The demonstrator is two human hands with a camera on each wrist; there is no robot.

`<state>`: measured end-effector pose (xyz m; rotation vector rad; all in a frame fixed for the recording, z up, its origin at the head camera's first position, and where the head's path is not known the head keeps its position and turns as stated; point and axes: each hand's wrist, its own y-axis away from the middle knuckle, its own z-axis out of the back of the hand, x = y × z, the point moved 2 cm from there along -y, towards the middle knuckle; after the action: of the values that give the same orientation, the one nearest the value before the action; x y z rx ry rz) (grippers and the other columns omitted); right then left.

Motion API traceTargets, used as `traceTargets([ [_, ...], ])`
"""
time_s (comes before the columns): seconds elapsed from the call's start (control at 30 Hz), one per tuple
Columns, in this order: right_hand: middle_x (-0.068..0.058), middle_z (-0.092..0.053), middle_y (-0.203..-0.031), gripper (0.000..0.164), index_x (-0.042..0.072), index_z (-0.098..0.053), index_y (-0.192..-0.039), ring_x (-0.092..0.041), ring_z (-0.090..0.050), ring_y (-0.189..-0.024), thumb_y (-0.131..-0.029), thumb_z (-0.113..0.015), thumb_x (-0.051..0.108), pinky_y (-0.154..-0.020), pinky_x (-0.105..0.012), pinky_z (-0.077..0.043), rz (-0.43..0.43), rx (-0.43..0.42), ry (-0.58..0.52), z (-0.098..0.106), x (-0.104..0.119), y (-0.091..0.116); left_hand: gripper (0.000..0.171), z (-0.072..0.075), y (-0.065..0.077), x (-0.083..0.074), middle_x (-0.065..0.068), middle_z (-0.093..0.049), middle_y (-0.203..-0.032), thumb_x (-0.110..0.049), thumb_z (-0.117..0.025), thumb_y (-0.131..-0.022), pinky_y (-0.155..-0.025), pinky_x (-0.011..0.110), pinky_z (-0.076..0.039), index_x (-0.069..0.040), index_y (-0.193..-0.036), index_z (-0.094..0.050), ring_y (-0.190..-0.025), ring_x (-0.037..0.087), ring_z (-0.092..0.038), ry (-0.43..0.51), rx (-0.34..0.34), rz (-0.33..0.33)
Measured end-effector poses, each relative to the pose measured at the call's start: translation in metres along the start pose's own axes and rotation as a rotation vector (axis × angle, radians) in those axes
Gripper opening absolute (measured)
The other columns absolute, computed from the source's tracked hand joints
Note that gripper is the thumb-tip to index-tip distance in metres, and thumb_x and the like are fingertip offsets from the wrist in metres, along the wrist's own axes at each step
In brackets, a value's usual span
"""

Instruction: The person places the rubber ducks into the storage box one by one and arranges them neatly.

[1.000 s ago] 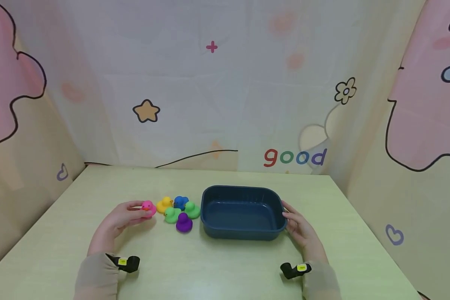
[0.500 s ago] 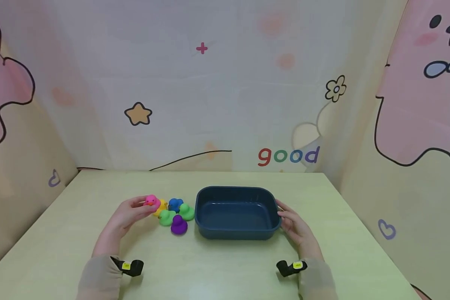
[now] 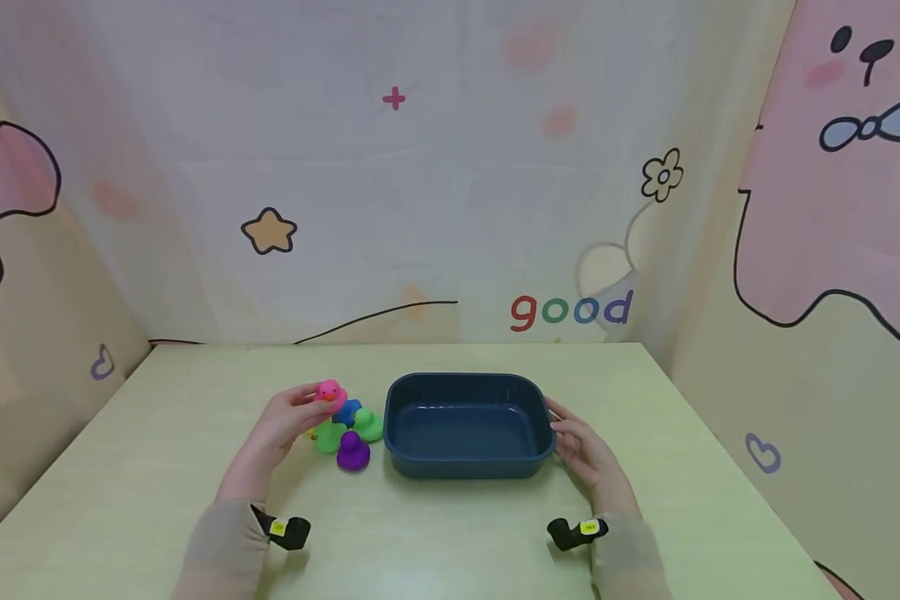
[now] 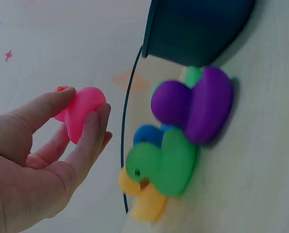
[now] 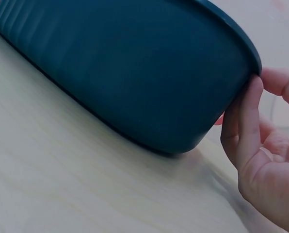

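Note:
My left hand (image 3: 288, 423) pinches a pink rubber duck (image 3: 330, 394) between thumb and fingers, raised above the table in the left wrist view. Below and beside it a cluster of rubber ducks stands on the table: a blue duck (image 3: 348, 412), two green ones, the nearer green duck (image 4: 176, 165) in front, a purple duck (image 3: 353, 452) and a yellow duck (image 4: 149, 201), mostly hidden by my hand in the head view. To their right is a dark blue rectangular bin (image 3: 468, 468) with a bare inside. My right hand (image 3: 588, 454) touches its right outer side, fingertips right at the rim.
The pale wooden table (image 3: 420, 542) carries the bin and ducks. Behind it hangs a printed cloth backdrop (image 3: 345, 208), with cloth sides left and right. A black wrist camera (image 3: 288, 532) sits on the left sleeve, another wrist camera (image 3: 576, 533) on the right.
My left hand has lifted the pink duck and carried it rightward, past the yellow duck to over the blue one. The right hand stays at the bin. The head view has shifted slightly.

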<state>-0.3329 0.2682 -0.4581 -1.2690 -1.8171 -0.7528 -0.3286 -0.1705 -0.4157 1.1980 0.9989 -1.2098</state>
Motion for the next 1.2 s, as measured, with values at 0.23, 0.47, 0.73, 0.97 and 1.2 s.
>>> traceTargets([
  [0.23,0.005,-0.068,-0.109,0.046,0.021,-0.068,-0.112,-0.004,-0.065,-0.085,-0.097,-0.035,-0.008,-0.077,-0.015,-0.055,0.007,0.023,-0.015,0.001,0.002,0.000,0.060,-0.039,-0.014,-0.022,0.026,-0.046,-0.140,-0.013,-0.064,-0.095,-0.104,0.034,-0.046,0.004,-0.146,-0.038,-0.105,0.015,-0.066,0.041,0.012,-0.032],
  [0.47,0.004,-0.068,-0.108,0.047,0.021,-0.067,-0.113,-0.004,-0.065,-0.084,-0.098,-0.034,-0.008,-0.077,-0.015,-0.054,0.015,0.041,-0.020,0.005,0.002,0.000,0.052,-0.095,-0.028,-0.039,0.026,-0.050,-0.132,-0.003,-0.065,-0.092,-0.100,0.037,-0.048,0.005,-0.140,-0.046,-0.105,0.023,-0.067,0.099,0.058,-0.056],
  [0.73,0.004,-0.067,-0.108,0.048,0.021,-0.068,-0.113,-0.005,-0.065,-0.083,-0.098,-0.033,-0.008,-0.076,-0.016,-0.055,0.022,0.039,-0.002,0.006,-0.001,0.000,0.049,-0.161,-0.042,-0.048,0.024,-0.055,-0.129,-0.001,-0.068,-0.089,-0.092,0.033,-0.053,0.005,-0.136,-0.053,-0.099,0.022,-0.068,0.204,0.118,-0.042],
  [0.97,0.006,-0.065,-0.111,0.046,0.022,-0.067,-0.113,-0.004,-0.064,-0.085,-0.098,-0.034,-0.007,-0.077,-0.015,-0.054,0.018,0.032,0.024,0.003,-0.001,0.000,0.046,-0.201,-0.048,-0.053,0.023,-0.058,-0.130,-0.005,-0.070,-0.088,-0.096,0.038,-0.052,0.004,-0.132,-0.057,-0.106,0.029,-0.067,0.137,0.186,-0.029],
  [1.2,0.004,-0.064,-0.110,0.044,0.020,-0.064,-0.115,-0.006,-0.064,-0.086,-0.098,-0.033,-0.006,-0.079,-0.017,-0.054,0.030,0.043,0.017,0.000,0.000,-0.001,0.043,-0.225,-0.066,-0.045,0.013,-0.065,-0.117,-0.016,-0.081,-0.079,-0.095,0.039,-0.051,-0.003,-0.119,-0.068,-0.103,0.027,-0.057,-0.072,0.214,-0.063],
])
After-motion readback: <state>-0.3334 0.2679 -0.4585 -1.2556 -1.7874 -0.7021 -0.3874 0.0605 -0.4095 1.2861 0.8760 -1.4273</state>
